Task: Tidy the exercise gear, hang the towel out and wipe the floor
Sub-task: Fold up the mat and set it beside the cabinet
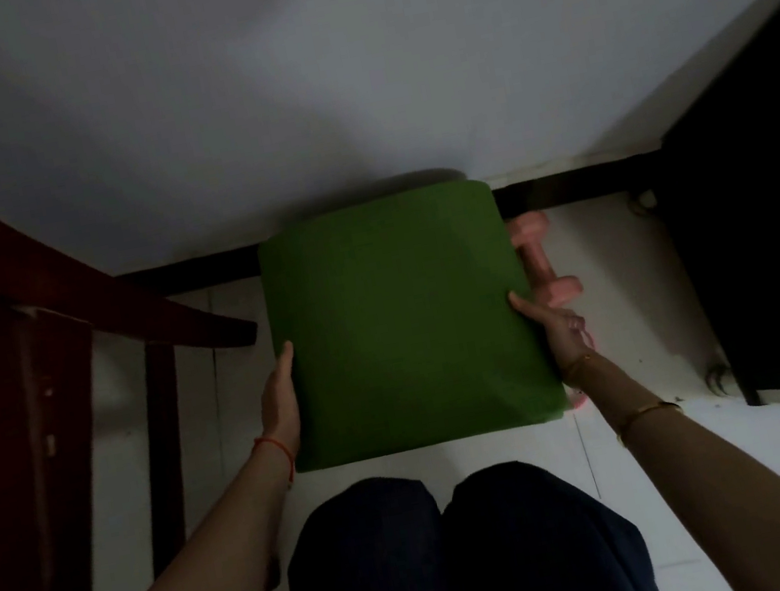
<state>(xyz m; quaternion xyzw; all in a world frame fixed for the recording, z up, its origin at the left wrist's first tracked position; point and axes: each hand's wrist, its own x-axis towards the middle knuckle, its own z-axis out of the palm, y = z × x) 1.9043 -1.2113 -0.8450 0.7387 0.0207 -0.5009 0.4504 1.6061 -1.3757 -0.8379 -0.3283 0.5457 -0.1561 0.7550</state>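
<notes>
Dark trousers (464,553) fill the nearest ground, the person crouched over a pale tiled floor (643,469). Just beyond the knees, both arms reach forward to a folded green mat (403,324), a thick, roughly square slab with rounded corners and a matte surface, held between the two hands. The left hand (282,403) lies flat along the mat's left edge, fingers (285,360) straight and pressed to its side, a red thread at the wrist. The right hand (559,333) clasps the right edge with thumb on top and fingers curled round it; a gold bangle sits further up the arm. Neither hand looks clearly nearer; the mat lies dead ahead, running away from the person toward the wall.

Just beside the mat's right edge a pink dumbbell (540,258) lies on the floor, partly hidden by the mat, its shaft pointing roughly away too. I judge the mat is being stood against the grey wall (338,70). Dark wooden furniture (24,359) stands left, a black cabinet (772,228) right.
</notes>
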